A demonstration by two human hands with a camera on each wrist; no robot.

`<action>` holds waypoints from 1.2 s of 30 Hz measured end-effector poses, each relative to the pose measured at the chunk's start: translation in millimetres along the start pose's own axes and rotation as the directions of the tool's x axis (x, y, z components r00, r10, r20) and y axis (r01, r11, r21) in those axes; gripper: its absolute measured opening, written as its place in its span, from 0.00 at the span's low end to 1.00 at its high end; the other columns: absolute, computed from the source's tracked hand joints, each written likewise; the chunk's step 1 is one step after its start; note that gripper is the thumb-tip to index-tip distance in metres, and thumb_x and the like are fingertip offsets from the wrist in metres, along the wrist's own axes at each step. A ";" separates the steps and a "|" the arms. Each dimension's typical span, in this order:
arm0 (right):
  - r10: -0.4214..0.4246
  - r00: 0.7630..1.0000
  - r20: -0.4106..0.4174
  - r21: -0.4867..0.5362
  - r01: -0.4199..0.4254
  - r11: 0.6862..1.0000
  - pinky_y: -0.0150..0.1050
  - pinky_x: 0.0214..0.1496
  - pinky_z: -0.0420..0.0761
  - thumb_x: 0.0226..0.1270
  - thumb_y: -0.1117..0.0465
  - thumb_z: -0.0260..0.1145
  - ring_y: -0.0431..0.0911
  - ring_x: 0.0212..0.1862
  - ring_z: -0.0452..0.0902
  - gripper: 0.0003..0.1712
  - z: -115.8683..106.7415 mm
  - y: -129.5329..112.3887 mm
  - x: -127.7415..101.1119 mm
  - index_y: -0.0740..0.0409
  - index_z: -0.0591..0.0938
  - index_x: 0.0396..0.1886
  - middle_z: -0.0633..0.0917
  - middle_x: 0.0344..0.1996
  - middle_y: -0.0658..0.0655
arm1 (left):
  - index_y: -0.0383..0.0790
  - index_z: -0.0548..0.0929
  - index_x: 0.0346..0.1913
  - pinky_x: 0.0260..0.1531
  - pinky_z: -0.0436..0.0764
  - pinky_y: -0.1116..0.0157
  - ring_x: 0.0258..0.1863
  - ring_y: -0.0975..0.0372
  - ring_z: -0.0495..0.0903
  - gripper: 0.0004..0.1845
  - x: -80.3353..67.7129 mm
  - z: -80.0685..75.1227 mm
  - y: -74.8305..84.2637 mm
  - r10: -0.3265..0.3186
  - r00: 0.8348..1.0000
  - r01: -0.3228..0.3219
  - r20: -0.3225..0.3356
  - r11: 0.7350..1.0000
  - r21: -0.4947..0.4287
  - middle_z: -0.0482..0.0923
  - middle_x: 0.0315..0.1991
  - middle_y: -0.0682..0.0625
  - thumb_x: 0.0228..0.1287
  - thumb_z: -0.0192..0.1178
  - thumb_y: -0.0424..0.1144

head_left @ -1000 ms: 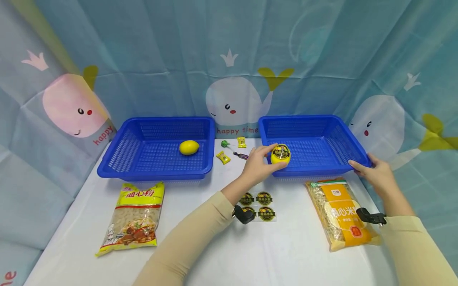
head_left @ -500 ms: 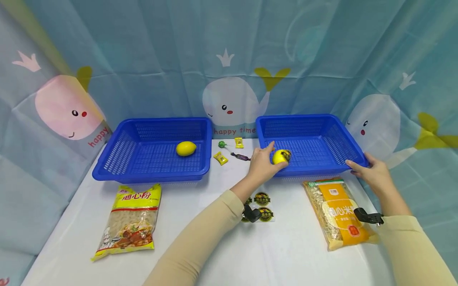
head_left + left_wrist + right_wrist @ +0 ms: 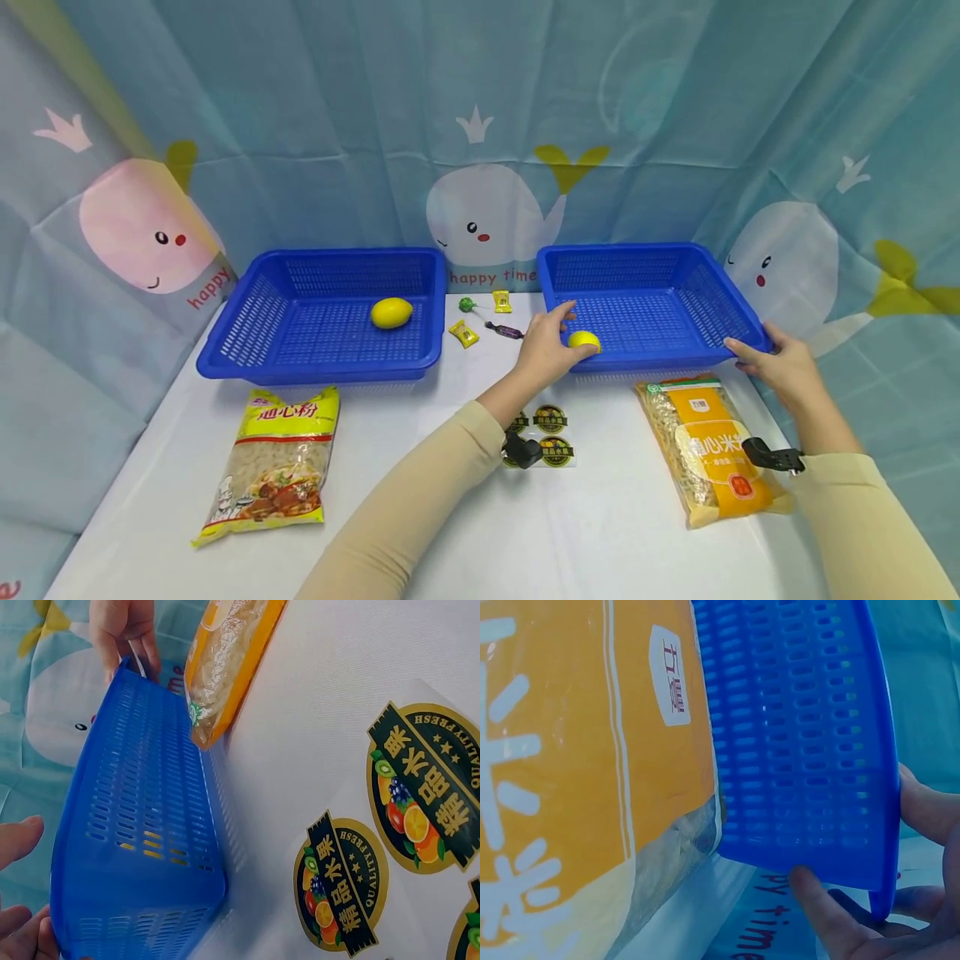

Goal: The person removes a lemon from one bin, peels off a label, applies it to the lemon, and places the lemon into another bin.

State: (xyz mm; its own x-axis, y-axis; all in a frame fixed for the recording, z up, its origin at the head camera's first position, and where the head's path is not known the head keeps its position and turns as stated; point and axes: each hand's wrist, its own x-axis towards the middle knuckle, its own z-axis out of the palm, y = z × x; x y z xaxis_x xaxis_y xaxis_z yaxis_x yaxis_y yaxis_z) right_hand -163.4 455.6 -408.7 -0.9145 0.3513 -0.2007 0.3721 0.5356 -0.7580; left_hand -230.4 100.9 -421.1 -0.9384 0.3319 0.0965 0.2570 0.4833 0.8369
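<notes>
Two lemons [image 3: 584,341] [image 3: 392,313], two baskets [image 3: 660,363] [image 3: 322,371] — left hand [image 3: 546,343] spread, right hand [image 3: 783,363] round one rim [image 3: 889,757].

A yellow thing [image 3: 152,844] shows through the slots of a blue basket [image 3: 142,765]. The right hand [image 3: 124,630] grips its far corner beside an orange packet [image 3: 229,667]; the left hand [image 3: 22,936] is at the near rim. Round fruit stickers [image 3: 367,881] lie on the white surface [image 3: 307,735].

The lemon [image 3: 584,339] – yellow, oval – lies low in the near left corner of the right basket [image 3: 652,359], blue, slotted and upright.
</notes>
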 end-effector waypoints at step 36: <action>-0.529 0.816 -0.233 0.032 0.550 0.834 0.23 0.52 0.78 0.67 0.51 0.71 0.54 0.65 0.75 0.37 111.3 -116.7 -60.4 0.50 0.71 0.74 0.80 0.64 0.59 | 0.47 0.78 0.66 0.56 0.78 0.54 0.55 0.53 0.80 0.29 -19.7 -138.9 -23.0 0.098 0.981 -0.116 -0.167 0.988 -0.102 0.85 0.54 0.50 0.63 0.70 0.48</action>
State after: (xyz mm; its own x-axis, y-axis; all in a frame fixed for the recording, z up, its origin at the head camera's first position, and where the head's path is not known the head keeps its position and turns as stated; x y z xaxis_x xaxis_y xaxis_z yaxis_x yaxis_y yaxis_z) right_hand -169.2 286.4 -377.2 -0.9059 0.1822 0.3822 -0.1979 0.6159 -0.7625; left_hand -249.9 -29.2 -367.4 -0.9339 0.2378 0.2669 0.3395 0.3558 0.8707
